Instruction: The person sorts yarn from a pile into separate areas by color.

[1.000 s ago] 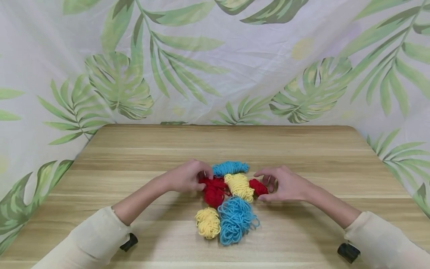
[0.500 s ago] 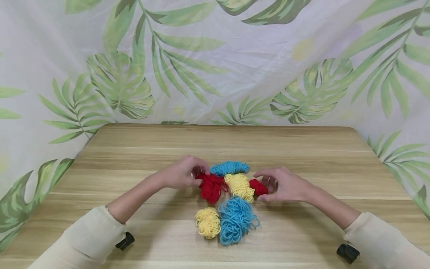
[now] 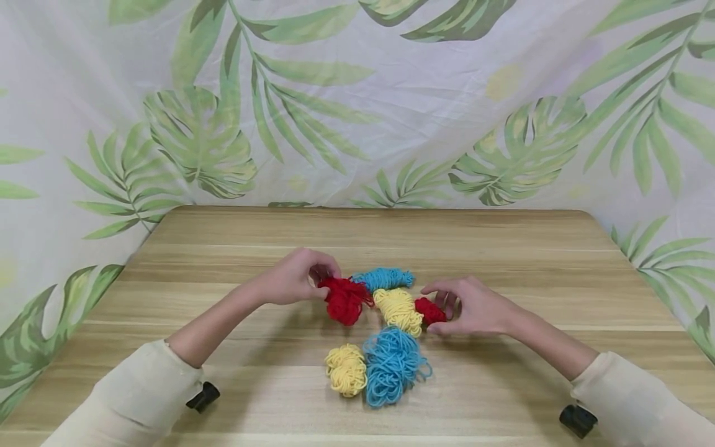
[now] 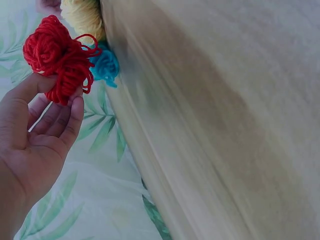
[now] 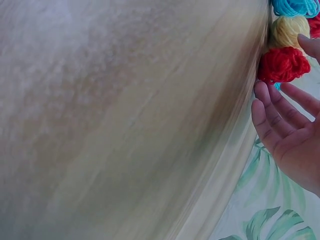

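Observation:
My left hand (image 3: 296,277) pinches a loose bundle of red yarn (image 3: 345,302) between thumb and fingertips. In the left wrist view the red bundle (image 4: 52,55) hangs from those fingertips with stray loops sticking out. My right hand (image 3: 476,307) stays at the right of the group, thumb and fingers spread loosely around a smaller red yarn ball (image 3: 430,310). The right wrist view has its fingertips right at the edge of that red ball (image 5: 284,65), not gripping it. A yellow yarn skein (image 3: 398,310) lies against the small red ball's left side.
A long blue yarn skein (image 3: 385,279) lies behind the yellow one. Nearer the front are a round yellow yarn ball (image 3: 346,370) and a large loose blue yarn bundle (image 3: 393,366), side by side. The wooden table (image 3: 223,236) ends at a leaf-patterned cloth (image 3: 424,112).
My left hand has drawn the red bundle up and to the left, away from the front yellow ball and the large blue bundle. The right hand has barely moved.

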`<action>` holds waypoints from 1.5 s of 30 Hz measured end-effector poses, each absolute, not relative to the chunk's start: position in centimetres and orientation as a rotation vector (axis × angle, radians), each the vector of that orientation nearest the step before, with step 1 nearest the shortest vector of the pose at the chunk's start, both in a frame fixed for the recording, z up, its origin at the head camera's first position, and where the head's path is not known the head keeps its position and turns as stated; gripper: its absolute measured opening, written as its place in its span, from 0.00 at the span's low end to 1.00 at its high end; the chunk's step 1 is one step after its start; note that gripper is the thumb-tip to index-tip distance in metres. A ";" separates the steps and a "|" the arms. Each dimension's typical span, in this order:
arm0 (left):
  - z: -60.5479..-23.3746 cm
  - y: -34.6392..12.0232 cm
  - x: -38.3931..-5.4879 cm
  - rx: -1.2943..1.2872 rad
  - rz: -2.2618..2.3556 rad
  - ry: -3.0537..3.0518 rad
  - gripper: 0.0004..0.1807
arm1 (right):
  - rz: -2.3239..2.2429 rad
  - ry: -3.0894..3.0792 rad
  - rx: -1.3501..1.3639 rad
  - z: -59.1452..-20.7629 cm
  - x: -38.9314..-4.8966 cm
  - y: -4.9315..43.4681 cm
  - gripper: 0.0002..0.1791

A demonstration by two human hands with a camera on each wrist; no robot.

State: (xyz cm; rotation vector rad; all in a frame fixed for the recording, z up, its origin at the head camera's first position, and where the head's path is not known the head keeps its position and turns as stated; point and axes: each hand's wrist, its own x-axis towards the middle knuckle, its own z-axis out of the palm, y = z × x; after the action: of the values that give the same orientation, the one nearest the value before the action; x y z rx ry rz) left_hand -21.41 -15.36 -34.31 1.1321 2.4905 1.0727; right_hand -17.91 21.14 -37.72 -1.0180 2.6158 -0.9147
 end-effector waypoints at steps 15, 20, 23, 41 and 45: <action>-33.9 -17.5 -22.0 1.016 1.128 2.560 0.08 | -0.895 2.610 -1.007 -38.0 -18.0 20.8 0.34; -34.1 -18.7 -22.3 0.968 1.157 2.596 0.08 | -0.899 2.602 -1.009 -38.0 -18.0 20.7 0.29; -34.1 -19.2 -22.4 0.943 1.173 2.611 0.08 | -0.904 2.597 -1.013 -37.9 -18.0 20.6 0.25; -34.6 -22.2 -23.0 0.838 1.190 2.671 0.10 | -0.884 2.628 -1.014 -37.8 -18.1 20.5 0.17; -34.8 -22.8 -23.1 0.820 1.195 2.669 0.10 | -0.887 2.629 -1.010 -37.7 -18.1 20.5 0.17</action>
State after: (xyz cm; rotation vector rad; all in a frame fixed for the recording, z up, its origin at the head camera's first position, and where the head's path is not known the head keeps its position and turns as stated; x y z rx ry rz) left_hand -23.10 -22.80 -34.77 0.8197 2.6688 1.1949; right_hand -18.10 20.51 -37.71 -1.0104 2.6287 -0.8875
